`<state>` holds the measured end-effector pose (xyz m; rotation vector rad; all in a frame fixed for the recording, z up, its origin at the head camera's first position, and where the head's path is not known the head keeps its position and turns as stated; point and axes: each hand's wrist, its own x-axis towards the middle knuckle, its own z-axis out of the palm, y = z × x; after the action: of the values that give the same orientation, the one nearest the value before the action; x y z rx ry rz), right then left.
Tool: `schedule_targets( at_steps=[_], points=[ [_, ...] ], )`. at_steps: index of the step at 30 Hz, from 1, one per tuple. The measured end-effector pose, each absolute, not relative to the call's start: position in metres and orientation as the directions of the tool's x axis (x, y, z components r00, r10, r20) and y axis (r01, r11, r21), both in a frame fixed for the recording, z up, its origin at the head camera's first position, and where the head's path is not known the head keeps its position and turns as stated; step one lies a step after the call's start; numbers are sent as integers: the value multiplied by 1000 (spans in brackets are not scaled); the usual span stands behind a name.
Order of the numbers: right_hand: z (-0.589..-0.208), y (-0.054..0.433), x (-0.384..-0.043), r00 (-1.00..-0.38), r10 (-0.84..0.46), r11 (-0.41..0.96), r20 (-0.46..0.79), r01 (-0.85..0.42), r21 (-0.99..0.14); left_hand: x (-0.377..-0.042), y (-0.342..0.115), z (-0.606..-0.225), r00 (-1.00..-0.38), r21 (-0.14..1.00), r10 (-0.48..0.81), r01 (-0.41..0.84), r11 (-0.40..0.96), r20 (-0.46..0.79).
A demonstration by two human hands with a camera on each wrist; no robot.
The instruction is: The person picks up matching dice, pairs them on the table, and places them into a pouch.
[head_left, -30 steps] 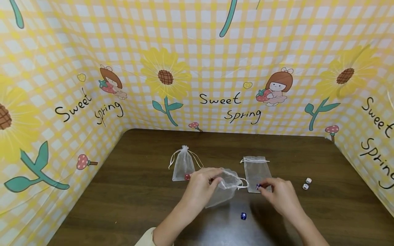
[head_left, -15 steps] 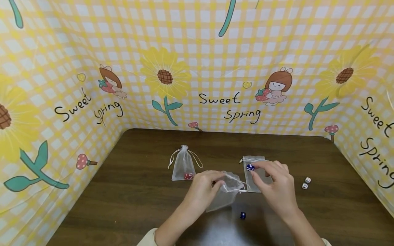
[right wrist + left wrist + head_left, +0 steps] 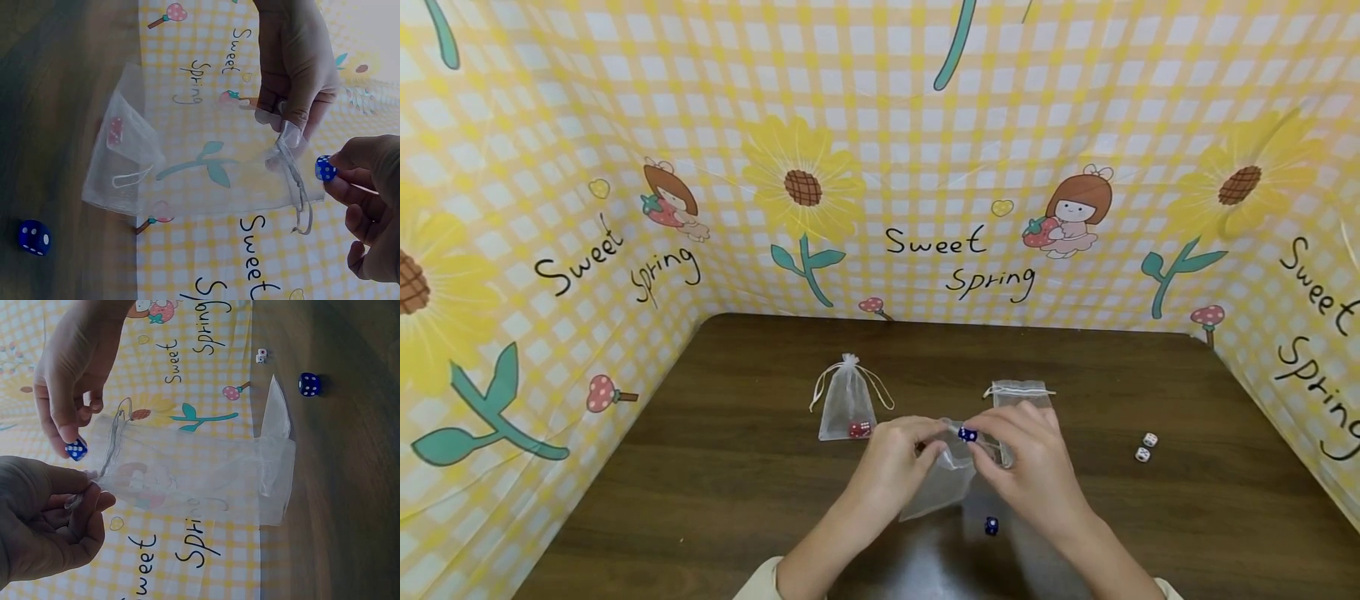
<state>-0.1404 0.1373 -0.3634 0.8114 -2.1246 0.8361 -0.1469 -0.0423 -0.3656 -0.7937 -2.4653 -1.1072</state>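
Observation:
My left hand point(image 3: 891, 458) pinches the rim of a sheer white drawstring bag point(image 3: 187, 469), which hangs mouth up with nothing showing inside. Between the thumb and fingertips of my right hand point(image 3: 1033, 458) is a blue die point(image 3: 325, 168) with white dots, held right at the bag's mouth. A second blue die point(image 3: 992, 526) lies on the table below the hands. Behind my right hand, another sheer bag point(image 3: 1015, 390) lies flat, partly covered by the hand.
To the left stands a drawn-up sheer bag point(image 3: 847, 400) with red dice point(image 3: 860, 429) inside. Two white dice point(image 3: 1146, 447) sit at the right on the dark wooden table point(image 3: 715, 500). A yellow checked cloth point(image 3: 880, 150) walls the table's back and sides.
My right hand has lifted the blue die off the area by the flat bag and carried it left to the held bag's mouth. The left hand keeps its grip almost in place.

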Motion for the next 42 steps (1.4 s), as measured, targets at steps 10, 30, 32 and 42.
schedule_targets(
  at_steps=[10,30,32,42],
  points=[
    [-366,134,-143,-551,-302,617,778,-735,-281,-148,-43,-364,-784,573,357,617,540,508],
    [-371,168,-141,-603,-147,652,784,-655,-382,-149,-45,-361,-783,546,322,608,577,532],
    [-377,171,-141,-622,-148,672,769,-634,-383,-149,-45,-360,-777,539,321,614,577,542],
    [-419,176,-142,-814,-243,758,528,-499,-419,-150,-47,-359,-766,527,305,621,580,566]
  ],
)
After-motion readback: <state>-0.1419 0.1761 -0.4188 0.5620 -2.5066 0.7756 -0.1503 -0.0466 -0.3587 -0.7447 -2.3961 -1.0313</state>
